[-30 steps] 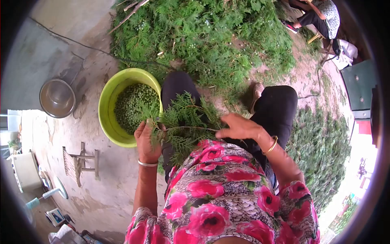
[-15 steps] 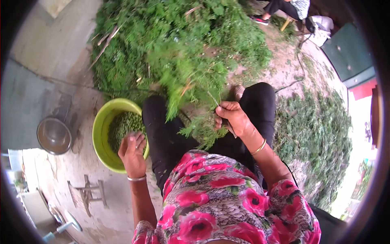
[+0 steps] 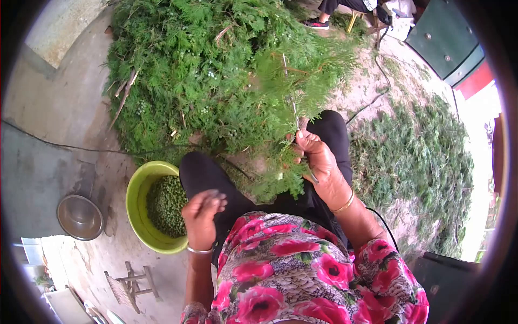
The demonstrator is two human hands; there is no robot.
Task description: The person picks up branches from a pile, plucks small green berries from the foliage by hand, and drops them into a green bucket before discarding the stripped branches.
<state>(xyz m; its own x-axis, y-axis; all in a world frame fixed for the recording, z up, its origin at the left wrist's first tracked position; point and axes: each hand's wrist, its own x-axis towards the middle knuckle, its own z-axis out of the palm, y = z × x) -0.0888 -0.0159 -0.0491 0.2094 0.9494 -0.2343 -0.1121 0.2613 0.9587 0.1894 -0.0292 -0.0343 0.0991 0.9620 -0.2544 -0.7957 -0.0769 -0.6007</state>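
Observation:
My right hand (image 3: pixel 319 159), with a gold bangle at the wrist, is closed around the stem of a leafy cypress branch (image 3: pixel 310 81). The green sprays stretch away from me above my knees. A thin greyish end pokes out below the palm; I cannot make out what it is. My left hand (image 3: pixel 200 217), with a silver bangle, is over my thigh near a yellow-green bucket (image 3: pixel 135 216). Its fingers are loosely bent and slightly blurred, with nothing visible in them. Small green cones or seeds (image 3: pixel 168 206) fill part of the bucket.
A large heap of cypress branches (image 3: pixel 183 70) lies ahead, with more cuttings (image 3: pixel 415 162) at right. At left are a metal bowl (image 3: pixel 80 217) and a small wooden stool (image 3: pixel 131 286). A cable (image 3: pixel 70 146) crosses the floor. Another person's shoe (image 3: pixel 317 24) shows at the top.
My left hand has moved from above the bucket to over my thigh. The branch in my right hand has swung to the right and now points ahead. The whole view has shifted slightly.

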